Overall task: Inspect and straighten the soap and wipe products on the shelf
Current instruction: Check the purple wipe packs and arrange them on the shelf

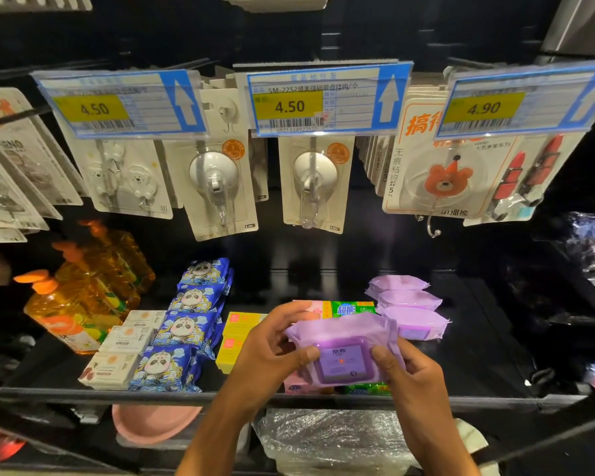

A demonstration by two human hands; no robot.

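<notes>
Black shelf (83,393): stock laid in front-to-back rows so the faces read from above.
Far left, orange pump soap bottles (66,310). Mid-left, blue panda wipe packs (182,328).
Right of centre, a row of lilac wipe packs (406,297) with a gap at its front, likely the home of the held lilac wipe pack (344,352).
That pack sits above the green and pink soap bars (347,309), lid up, presumably for a label check.
Left hand (272,345) grips its left edge, right hand (409,369) its right. Thumbs lie on the lid, fingers curl beneath.
</notes>
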